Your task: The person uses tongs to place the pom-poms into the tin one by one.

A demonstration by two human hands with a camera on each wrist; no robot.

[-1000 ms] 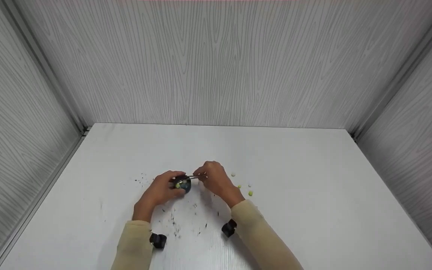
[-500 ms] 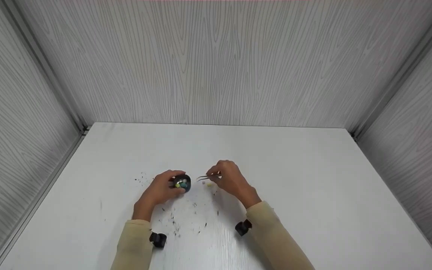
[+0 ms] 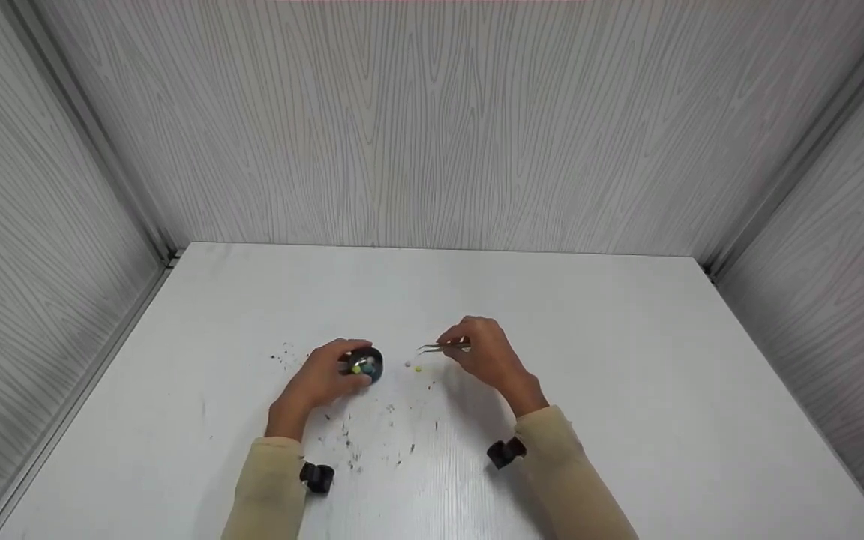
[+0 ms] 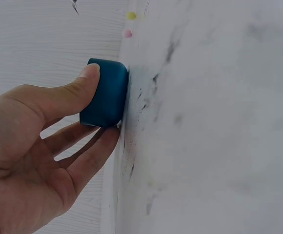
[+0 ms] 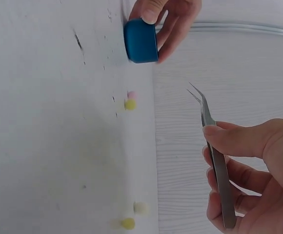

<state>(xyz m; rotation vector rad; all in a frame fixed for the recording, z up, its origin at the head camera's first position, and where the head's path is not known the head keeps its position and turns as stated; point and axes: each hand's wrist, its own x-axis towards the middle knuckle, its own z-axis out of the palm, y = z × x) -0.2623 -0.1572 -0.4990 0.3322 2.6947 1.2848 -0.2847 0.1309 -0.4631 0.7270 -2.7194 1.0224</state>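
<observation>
My left hand (image 3: 322, 376) holds a small blue cup (image 4: 108, 95) on the white table, thumb on one side and fingers on the other. Inside its dark, shiny bowl lie several small coloured balls, yellow and blue among them. My right hand (image 3: 488, 358) grips metal tweezers (image 5: 220, 178) between thumb and fingers, to the right of the cup. Their thin bent tips stand apart with nothing between them, above the table. A pink ball (image 4: 127, 33) and a yellow ball (image 4: 131, 15) lie close together between the cup and the tweezers.
In the right wrist view, a pale ball (image 5: 141, 208) and another yellow ball (image 5: 128, 223) lie farther off; my right hand hides them in the head view. Dark specks (image 3: 349, 446) dot the white table (image 3: 612, 337). Wood-grained panels (image 3: 432, 135) enclose the back and sides.
The right hand has drawn the tweezers from over the cup toward the right, uncovering the pink and yellow balls beside it. The left hand and cup have stayed in place.
</observation>
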